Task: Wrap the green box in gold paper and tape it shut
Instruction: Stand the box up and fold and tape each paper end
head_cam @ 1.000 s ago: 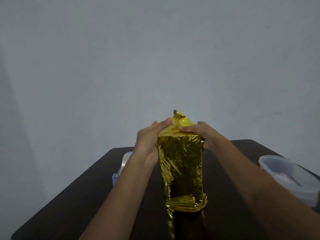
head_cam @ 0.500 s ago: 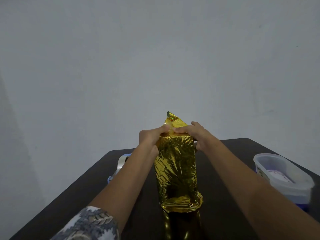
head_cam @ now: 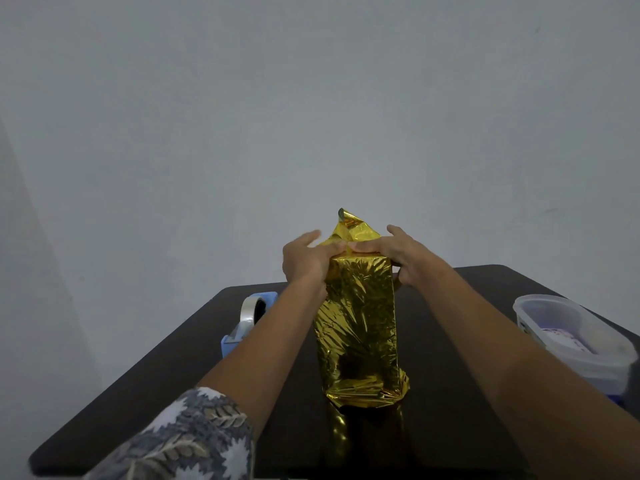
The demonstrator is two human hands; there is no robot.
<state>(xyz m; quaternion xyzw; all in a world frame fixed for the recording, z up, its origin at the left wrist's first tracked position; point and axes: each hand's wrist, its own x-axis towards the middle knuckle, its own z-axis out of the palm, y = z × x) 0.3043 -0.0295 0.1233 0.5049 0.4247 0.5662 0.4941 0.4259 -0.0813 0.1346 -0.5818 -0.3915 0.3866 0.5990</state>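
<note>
The box stands upright on the dark table (head_cam: 450,393), fully covered by crinkled gold paper (head_cam: 360,327); no green shows. A loose gold flap (head_cam: 349,225) sticks up behind its top. My left hand (head_cam: 306,259) presses the folded paper at the top left edge, its fingers spread and fairly straight. My right hand (head_cam: 398,254) lies across the top right edge with its fingers flat on the fold and its thumb down the box's right side. The fingertips of both hands meet at the middle of the top edge.
A roll of clear tape in a blue dispenser (head_cam: 247,318) sits on the table left of the box, behind my left forearm. A translucent lidded plastic tub (head_cam: 568,337) stands at the table's right edge. A plain wall rises behind the table.
Both hands have stayed on the top fold while their fingers flattened and spread. The view shifted slightly, so more of the tape dispenser shows.
</note>
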